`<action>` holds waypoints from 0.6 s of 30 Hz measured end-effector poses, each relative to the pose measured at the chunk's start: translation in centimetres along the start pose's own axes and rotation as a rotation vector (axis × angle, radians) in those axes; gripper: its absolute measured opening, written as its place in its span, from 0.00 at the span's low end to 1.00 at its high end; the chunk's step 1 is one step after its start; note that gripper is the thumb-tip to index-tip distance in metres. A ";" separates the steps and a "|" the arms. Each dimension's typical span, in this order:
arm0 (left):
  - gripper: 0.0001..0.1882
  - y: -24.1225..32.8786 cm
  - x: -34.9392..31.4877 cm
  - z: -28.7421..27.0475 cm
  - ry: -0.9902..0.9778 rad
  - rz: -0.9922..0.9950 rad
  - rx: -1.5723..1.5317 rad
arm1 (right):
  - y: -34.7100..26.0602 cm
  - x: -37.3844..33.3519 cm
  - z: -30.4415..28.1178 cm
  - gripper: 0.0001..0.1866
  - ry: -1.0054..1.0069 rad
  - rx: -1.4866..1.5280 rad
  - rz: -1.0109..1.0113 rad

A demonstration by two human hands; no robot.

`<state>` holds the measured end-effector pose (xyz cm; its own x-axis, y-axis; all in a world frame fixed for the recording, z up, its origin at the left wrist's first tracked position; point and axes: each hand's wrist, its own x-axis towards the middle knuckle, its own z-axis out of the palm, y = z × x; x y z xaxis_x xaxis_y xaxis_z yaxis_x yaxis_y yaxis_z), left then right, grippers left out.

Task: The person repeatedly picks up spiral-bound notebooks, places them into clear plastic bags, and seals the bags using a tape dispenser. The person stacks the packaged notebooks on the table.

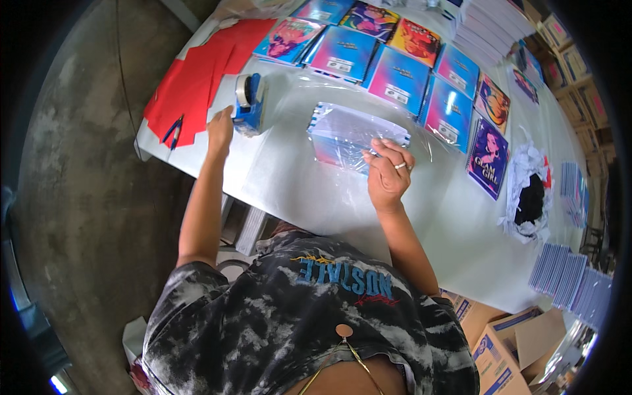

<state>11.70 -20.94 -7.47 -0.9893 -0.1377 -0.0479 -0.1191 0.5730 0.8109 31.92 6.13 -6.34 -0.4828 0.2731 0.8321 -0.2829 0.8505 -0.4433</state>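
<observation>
A stack of spiral notebooks (359, 135) in clear plastic film lies on the white table before me, page edges towards the top. My right hand (390, 174), a ring on one finger, is closed at the stack's right corner, its fingertips pinching the loose clear film (349, 176). To the left stands a blue tape dispenser (249, 108) with a roll of tape on it. Just left of the dispenser is my left hand (220, 130), fingers curled together; what they hold, if anything, is too small to make out. Blue-handled snips (172, 133) rest beyond it.
Red sheets (187, 89) cover the table's far left. Rows of colourful notebooks (398, 78) lie at the back, with tall notebook stacks (490, 29) behind. Crumpled white paper with something black (528, 197) sits at right. Cardboard boxes (503, 355) stand below the right edge.
</observation>
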 end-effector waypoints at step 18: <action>0.19 7.0 -9.1 1.7 -0.273 0.228 -0.642 | 0.5 -0.2 -0.1 0.10 -0.029 -0.041 -0.022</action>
<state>19.68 -14.26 -2.36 -0.9793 0.1824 0.0874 0.0824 -0.0345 0.9960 31.93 6.54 -6.71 -0.5006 0.2412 0.8314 -0.2597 0.8743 -0.4100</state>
